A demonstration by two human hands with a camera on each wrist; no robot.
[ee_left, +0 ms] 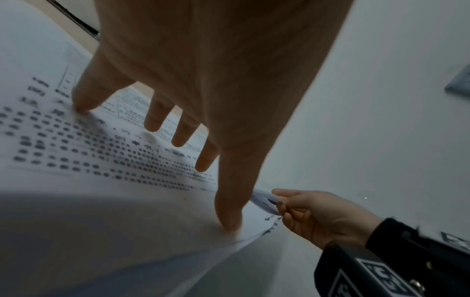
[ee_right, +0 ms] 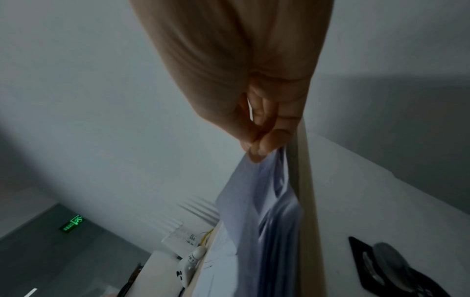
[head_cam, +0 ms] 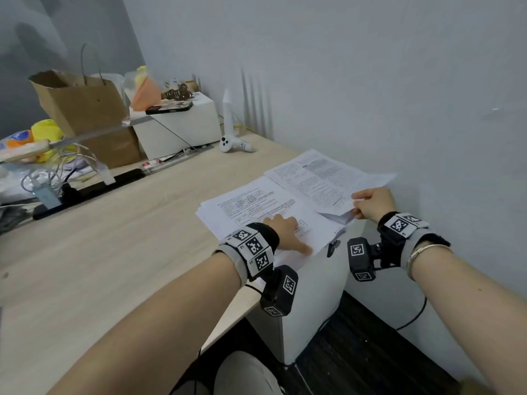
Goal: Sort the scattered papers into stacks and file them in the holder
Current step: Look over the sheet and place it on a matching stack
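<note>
A near corner of the far sheets (head_cam: 328, 181) is being pinched by the right hand (head_cam: 372, 203), while the nearer stack (head_cam: 256, 206) is being pressed flat by the spread fingers of the left hand (head_cam: 285, 229) at the bench (head_cam: 128, 223) corner. Sorting is judged to be under way; no holder is being shown, so filing is left.

Left hand (ee_left: 203, 84) fingertips (ee_left: 81, 106) press printed papers (ee_left: 101, 156).

A pale grey wall (head_cam: 370, 67) runs along the far edge of a light wooden desk (head_cam: 114, 252); a white cabinet (head_cam: 313, 295) stands under its corner on dark flooring (head_cam: 356, 360); a green exit sign (ee_right: 72, 223) glows on a darker wall
</note>
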